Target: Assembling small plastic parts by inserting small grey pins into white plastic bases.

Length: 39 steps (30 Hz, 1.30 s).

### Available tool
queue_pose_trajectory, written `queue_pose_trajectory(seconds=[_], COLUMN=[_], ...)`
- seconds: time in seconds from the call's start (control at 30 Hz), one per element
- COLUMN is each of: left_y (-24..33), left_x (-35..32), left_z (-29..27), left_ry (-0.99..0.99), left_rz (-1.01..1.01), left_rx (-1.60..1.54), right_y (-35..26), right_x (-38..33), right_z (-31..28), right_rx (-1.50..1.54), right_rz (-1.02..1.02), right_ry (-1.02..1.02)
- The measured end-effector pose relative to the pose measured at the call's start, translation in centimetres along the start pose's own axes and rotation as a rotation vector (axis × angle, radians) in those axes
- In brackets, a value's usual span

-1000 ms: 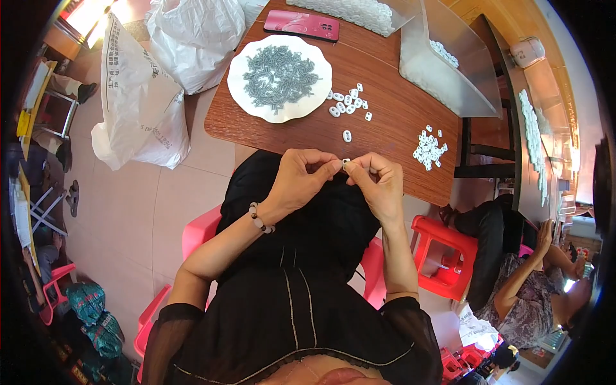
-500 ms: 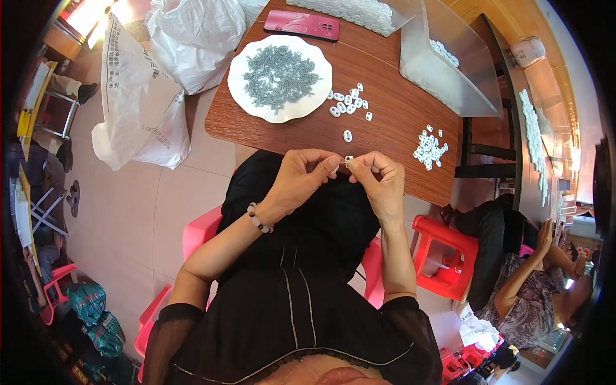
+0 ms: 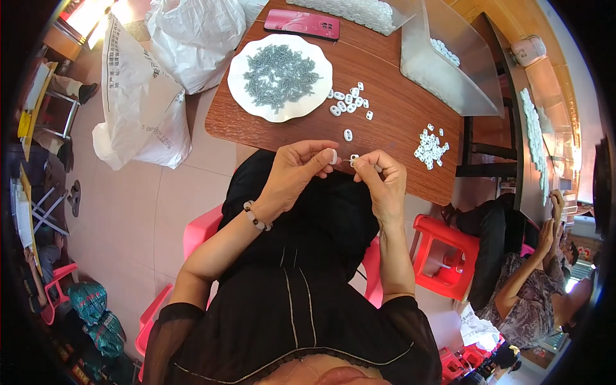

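Just off the table's near edge, my left hand [image 3: 296, 172] pinches a white oval plastic piece [image 3: 333, 156] between thumb and fingertips. Facing it, my right hand [image 3: 385, 183] is closed on a small white two-holed piece [image 3: 354, 158]. A thin grey pin [image 3: 346, 160] shows in the gap between the two; which piece it sits in, I cannot tell. One white oval piece with two dark holes [image 3: 348, 135] lies alone on the table beyond my hands. Behind it is a loose group of oval and smaller white pieces [image 3: 350, 101].
A scalloped white plate [image 3: 237, 96] full of small grey pins stands on the brown table [image 3: 289, 136], near a pink phone [image 3: 301, 25]. Small white pieces [image 3: 430, 149] are heaped at right. Clear-walled bins [image 3: 443, 70] stand behind. White sacks [image 3: 141, 115], a red stool [image 3: 444, 256] and a seated person flank me.
My hands have drawn slightly apart, opening a gap with the pin in it. The left hand has tilted up, so its oval piece shows. The person at right has shifted their arms.
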<state>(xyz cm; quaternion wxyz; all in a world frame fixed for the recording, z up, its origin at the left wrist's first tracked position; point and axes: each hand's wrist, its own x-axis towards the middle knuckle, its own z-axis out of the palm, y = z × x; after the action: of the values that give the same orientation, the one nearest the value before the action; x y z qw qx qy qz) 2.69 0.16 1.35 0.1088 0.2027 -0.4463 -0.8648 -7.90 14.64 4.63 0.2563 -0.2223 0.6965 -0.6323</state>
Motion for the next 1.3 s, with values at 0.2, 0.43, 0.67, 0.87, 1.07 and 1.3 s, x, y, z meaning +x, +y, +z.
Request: queue_pose_trajectory(seconds=[0.2, 0.43, 0.67, 0.87, 1.07, 1.3], left_y=[-0.46, -0.41, -0.55, -0.84, -0.80, -0.90], left_x=[0.22, 0.16, 0.16, 0.21, 0.22, 0.25], left_z=[-0.32, -0.20, -0.26, -0.30, -0.19, -0.42], left_ry=[-0.006, -0.020, -0.013, -0.005, -0.026, -0.055], left_rz=[-0.082, -0.089, -0.087, -0.086, -0.110, -0.118], left_rx=[-0.177, -0.149, -0.158, -0.164, -0.247, -0.285], right_y=[-0.18, 0.05, 0.09, 0.29, 0.26, 0.27], right_x=[-0.35, -0.31, -0.34, -0.34, -0.37, -0.45], right_z=[0.42, 0.51, 0.46, 0.34, 0.26, 0.54], right_rx=[-0.014, -0.032, -0.049, -0.039, -0.045, -0.080], right_rz=[-0.023, -0.007, -0.012, -0.026, -0.043, -0.057], right_ry=[-0.002, 0.002, 0.019, 0.020, 0.026, 0.022])
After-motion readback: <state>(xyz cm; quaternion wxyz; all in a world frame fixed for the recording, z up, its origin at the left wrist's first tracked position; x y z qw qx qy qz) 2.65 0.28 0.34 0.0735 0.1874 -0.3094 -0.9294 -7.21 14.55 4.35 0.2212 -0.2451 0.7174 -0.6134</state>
